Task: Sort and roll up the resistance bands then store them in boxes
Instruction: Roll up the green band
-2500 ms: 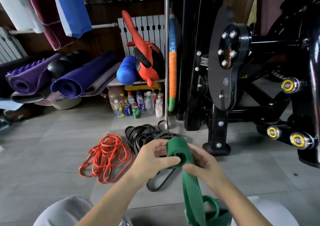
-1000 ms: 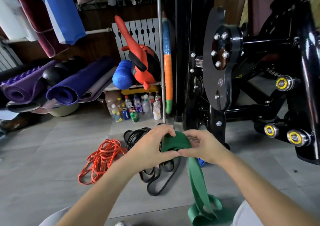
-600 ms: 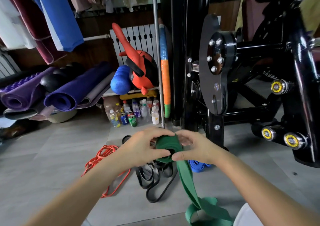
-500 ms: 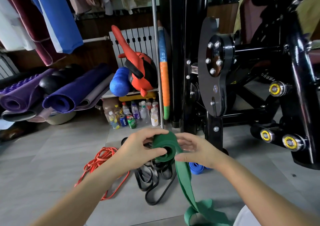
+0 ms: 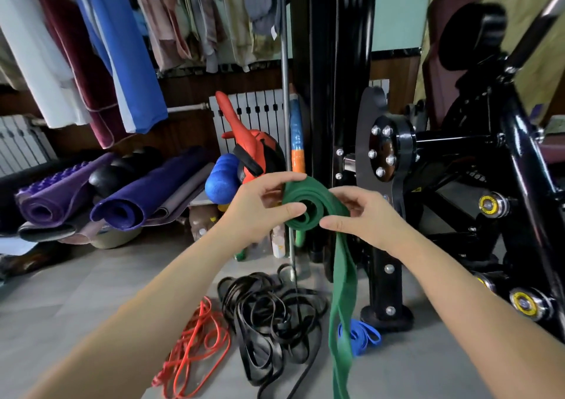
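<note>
The left hand (image 5: 260, 206) and the right hand (image 5: 363, 215) both grasp a wide green rubber resistance band (image 5: 315, 206), partly wound into a coil and held up in the air between them, fingers curled round its rim. Its loose tail hangs down to the grey tiled floor (image 5: 76, 301), beside tangled black bands (image 5: 269, 310), thin orange bands (image 5: 195, 349) and a small blue band (image 5: 360, 336).

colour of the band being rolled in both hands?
Green band, plain, no pattern. Head view shows it best, rolled between left hand and right hand.
</note>
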`<state>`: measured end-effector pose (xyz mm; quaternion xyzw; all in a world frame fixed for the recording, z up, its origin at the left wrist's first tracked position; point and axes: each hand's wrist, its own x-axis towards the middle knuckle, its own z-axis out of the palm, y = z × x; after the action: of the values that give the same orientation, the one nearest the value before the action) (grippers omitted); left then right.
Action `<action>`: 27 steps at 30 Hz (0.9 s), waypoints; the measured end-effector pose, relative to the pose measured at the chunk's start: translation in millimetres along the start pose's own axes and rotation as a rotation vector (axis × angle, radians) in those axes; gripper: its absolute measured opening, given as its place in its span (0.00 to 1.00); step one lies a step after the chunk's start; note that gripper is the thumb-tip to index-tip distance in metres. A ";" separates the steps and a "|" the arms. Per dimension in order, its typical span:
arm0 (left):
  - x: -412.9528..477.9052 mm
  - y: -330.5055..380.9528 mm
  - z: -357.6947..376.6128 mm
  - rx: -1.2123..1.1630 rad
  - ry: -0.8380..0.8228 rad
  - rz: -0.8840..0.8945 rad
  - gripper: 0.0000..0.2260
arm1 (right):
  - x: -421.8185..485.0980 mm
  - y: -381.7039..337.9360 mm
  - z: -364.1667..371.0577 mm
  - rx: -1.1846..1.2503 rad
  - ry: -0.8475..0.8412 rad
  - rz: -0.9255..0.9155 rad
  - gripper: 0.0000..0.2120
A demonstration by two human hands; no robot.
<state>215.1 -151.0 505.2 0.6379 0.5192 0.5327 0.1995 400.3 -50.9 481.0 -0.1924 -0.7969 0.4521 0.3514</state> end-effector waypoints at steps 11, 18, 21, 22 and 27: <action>11.4 22.8 -14.3 -0.137 0.038 0.032 0.19 | 17.4 -25.3 1.9 0.079 -0.019 -0.025 0.19; -30.9 -20.4 8.0 -0.451 0.150 -0.112 0.17 | -8.3 3.1 47.7 0.493 -0.003 0.002 0.20; -50.7 -35.5 6.6 -0.369 0.089 -0.128 0.17 | -16.1 10.9 51.6 0.365 -0.030 0.045 0.16; -53.1 -35.6 1.3 -0.248 0.071 -0.131 0.16 | -17.7 12.0 50.5 0.296 -0.068 0.064 0.17; -48.4 -14.6 -22.3 0.519 -0.370 -0.064 0.22 | -23.2 12.5 53.3 0.151 -0.248 0.138 0.16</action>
<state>193.9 -194.3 478.4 0.7368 0.6124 0.2508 0.1381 376.8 -90.2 443.0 -0.1623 -0.7829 0.5541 0.2318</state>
